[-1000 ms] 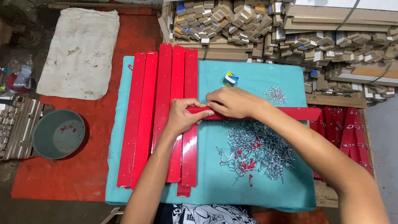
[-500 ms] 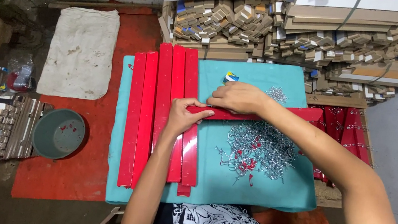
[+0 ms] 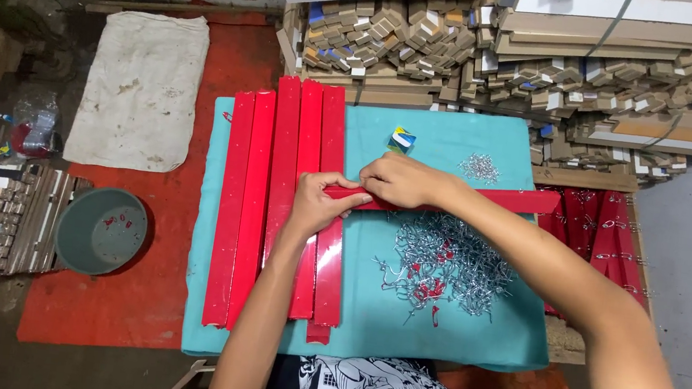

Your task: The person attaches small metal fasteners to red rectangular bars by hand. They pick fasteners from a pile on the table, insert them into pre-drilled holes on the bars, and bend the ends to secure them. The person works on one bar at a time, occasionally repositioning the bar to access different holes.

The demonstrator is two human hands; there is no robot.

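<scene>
- The left hand [image 3: 318, 204] and right hand [image 3: 400, 181], mid-frame, both pinch the long red glossy strip [image 3: 521, 201].
- The strip lies crosswise under their fingertips, over the teal cloth [image 3: 471, 324].

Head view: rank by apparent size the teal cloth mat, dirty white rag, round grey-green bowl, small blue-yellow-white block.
1. Teal cloth mat, largest.
2. Dirty white rag.
3. Round grey-green bowl.
4. Small blue-yellow-white block, smallest.
The bowl and rag lie lower than the mat, so farther from the camera; the gaps are still plain.

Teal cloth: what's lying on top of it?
On the teal cloth: a row of red strips, a pile of small metal hooks, a small blue-yellow item. Both hands, left hand and right hand, hold a crosswise red strip. What's beneath the cloth is hidden.
</scene>
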